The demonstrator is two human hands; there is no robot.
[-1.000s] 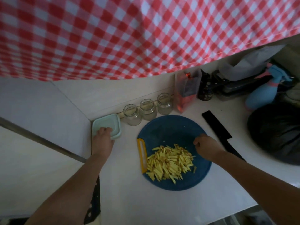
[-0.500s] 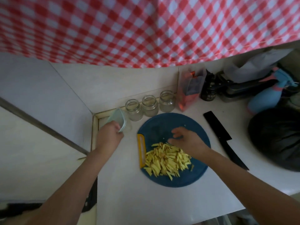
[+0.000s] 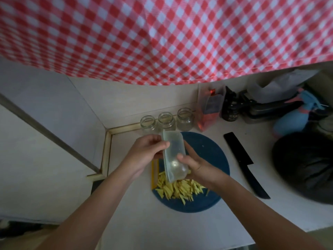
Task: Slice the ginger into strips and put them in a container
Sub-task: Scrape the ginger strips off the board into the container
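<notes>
Head view: left hand (image 3: 149, 150) and right hand (image 3: 195, 166) curl fingers round the container (image 3: 173, 152), likely light and slick, tilted above loose ginger strips (image 3: 180, 191) mid counter (image 3: 162, 230); grip the sidewalls.

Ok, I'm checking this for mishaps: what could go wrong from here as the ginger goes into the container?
Both the left hand and right hand hold the container tilted over the ginger strips; it could slip onto them. The strips lie close to the near edge of the cutting board, so scooping may push some off. The knife lies bare beside the right forearm, easily bumped.
</notes>
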